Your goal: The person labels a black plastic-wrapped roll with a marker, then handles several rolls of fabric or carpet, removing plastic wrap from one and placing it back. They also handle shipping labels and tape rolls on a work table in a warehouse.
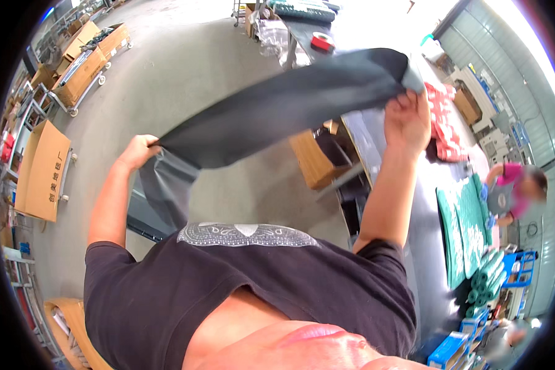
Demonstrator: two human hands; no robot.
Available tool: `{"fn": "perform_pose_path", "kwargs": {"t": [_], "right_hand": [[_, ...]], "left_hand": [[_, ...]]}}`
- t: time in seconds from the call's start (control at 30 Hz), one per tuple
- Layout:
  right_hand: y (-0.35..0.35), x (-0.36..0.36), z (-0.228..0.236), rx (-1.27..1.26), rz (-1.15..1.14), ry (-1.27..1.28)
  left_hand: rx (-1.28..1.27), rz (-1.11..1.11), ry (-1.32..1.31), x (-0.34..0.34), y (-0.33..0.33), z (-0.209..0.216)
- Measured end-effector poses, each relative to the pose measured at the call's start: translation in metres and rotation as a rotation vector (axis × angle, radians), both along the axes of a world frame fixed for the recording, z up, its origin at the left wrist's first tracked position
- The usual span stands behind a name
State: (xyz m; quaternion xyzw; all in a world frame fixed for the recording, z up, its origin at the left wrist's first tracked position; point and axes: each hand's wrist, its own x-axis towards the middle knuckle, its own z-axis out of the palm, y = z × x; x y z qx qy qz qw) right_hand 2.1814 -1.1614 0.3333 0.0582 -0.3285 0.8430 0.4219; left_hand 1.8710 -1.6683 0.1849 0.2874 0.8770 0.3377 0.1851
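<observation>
A long dark grey, flexible sheet [283, 105] is stretched in the air in front of me, sagging into a curved band. My left hand [139, 152] is closed on its left part, and a lighter, creased end hangs below that hand toward my waist. Higher up on the right, my right hand [408, 122] pinches the other end, where the sheet folds over on itself. A red and white patterned piece [447, 123] lies on the long dark worktable [422, 222] just beyond my right hand.
Green mats [462, 228] and green rolls [488, 274] lie along the worktable, with a co-worker [515, 188] in blue gloves at its far side. A red tape roll [322, 42] sits farther off. Cardboard boxes [43, 169] stand on the left; another open carton [314, 163] is beside the table.
</observation>
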Motion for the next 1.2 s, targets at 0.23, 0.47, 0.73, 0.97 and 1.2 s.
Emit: {"fn": "perform_pose_path", "kwargs": {"t": [0.23, 0.47, 0.73, 0.97, 1.2], "right_hand": [[0.106, -0.169, -0.011, -0.015, -0.258, -0.055], [0.213, -0.411, -0.06, -0.082, -0.41, -0.125], [0.316, -0.712, -0.106, -0.169, -0.26, -0.148], [0.373, -0.927, -0.143, -0.136, -0.365, -0.156], [0.443, -1.071, -0.142, -0.139, -0.635, -0.224]], "left_hand": [[-0.123, -0.08, -0.294, -0.213, 0.151, 0.013], [-0.025, -0.048, -0.324, -0.442, 0.243, -0.027], [0.015, 0.11, -0.317, -0.72, 0.289, -0.011], [0.123, -0.001, -0.336, -0.992, 0.365, -0.023], [0.032, -0.221, -0.331, -1.228, 0.515, -0.006]]}}
